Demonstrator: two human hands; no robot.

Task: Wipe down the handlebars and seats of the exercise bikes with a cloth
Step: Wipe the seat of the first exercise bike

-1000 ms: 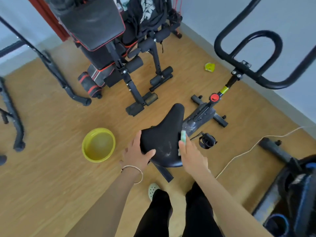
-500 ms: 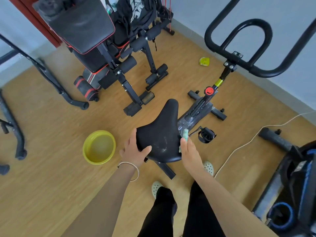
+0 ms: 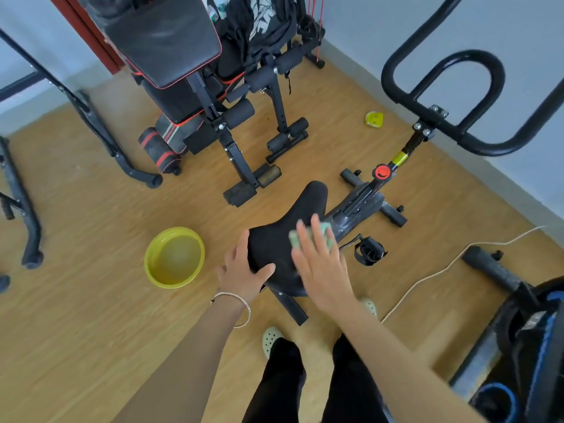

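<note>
Wiping under way on the black seat [image 3: 274, 248]: right hand [image 3: 320, 264] flat, fingers straight, pressing the green cloth [image 3: 327, 238] onto its right side. Left hand [image 3: 244, 273] gripping the left edge, thumb on top. Next, probably, firm strokes toward the nose, then a reach forward to the handlebars [image 3: 442, 96].

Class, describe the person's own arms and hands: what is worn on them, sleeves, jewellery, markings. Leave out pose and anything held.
Both forearms are bare as far as the frame shows: no sleeves and no gloves. The left hand has a thin silver-coloured bangle at its wrist. The right hand and its wrist show no watch or band; motion blur hides finer detail.
</note>
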